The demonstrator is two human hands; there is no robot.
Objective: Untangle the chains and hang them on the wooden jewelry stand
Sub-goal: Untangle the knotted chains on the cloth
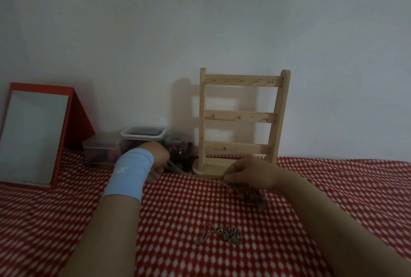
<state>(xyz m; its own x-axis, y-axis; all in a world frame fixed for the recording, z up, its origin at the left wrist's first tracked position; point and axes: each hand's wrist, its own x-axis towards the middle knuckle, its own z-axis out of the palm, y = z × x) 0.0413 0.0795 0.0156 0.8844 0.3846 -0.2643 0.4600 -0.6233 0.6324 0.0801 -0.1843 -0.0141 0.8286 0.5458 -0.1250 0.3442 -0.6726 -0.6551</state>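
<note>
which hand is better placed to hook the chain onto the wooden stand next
Right, probably. The right hand pinches the stretched thin metal chain directly before the pale wooden jewelry stand; the left hand, in a blue wristband, sits farther left by the clear plastic boxes.

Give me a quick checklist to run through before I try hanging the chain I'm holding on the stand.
1. Chain held at both ends: left hand and right hand each pinch the stretched chain: ok.
2. Chain free of tangles: a bunch hangs under the right hand: not ok.
3. Wooden stand upright against the wall: ok.
4. Hooks free: all three bars look bare: ok.
5. Second chain lies apart on the red cloth, clear of the held one: ok.
6. Clasp open or shut: too blurred, cannot tell.
</note>
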